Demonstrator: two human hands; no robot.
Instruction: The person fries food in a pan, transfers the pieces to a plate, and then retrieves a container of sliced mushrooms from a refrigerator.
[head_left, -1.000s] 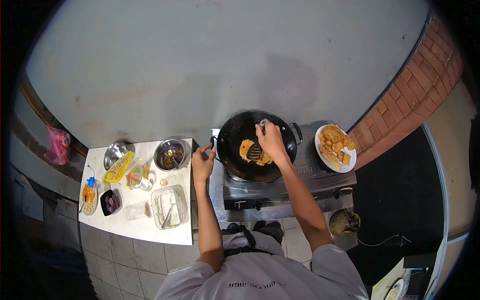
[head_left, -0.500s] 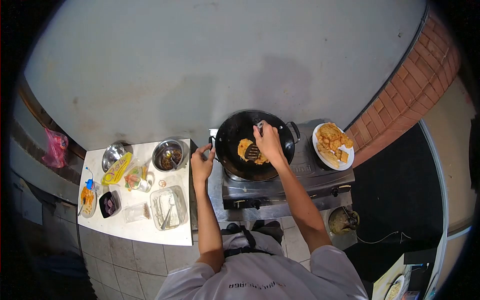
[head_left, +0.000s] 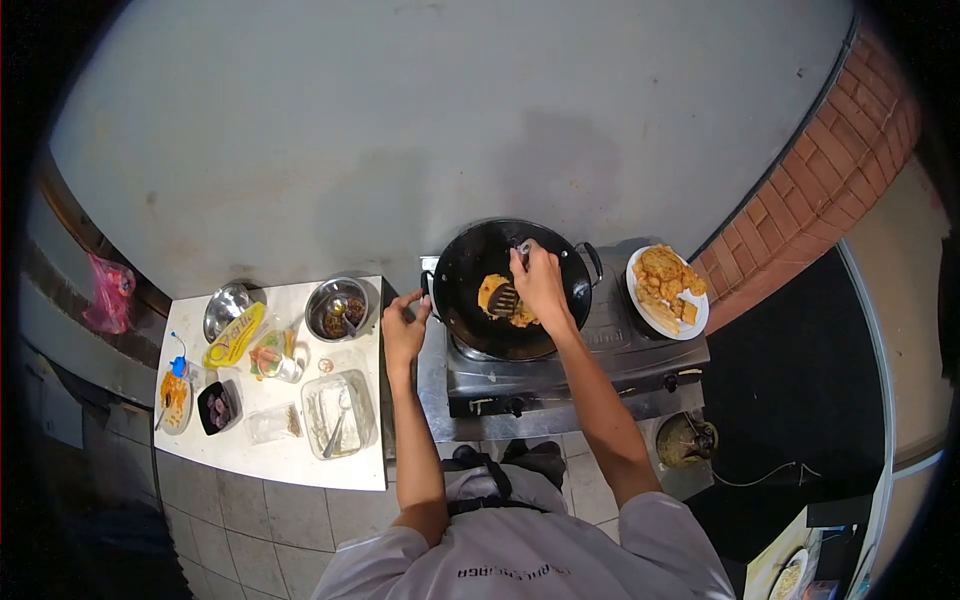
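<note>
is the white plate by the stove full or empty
Full. The white plate right of the wok is heaped with golden fried pieces, only its rim showing.

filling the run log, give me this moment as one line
right hand: holds spatula on fritter | left hand: at wok handle | plate of fried food: right of wok

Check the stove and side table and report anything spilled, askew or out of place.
Nothing stands out: the wok sits level on the stove, the plate is upright, and the table shows no spill.
</note>
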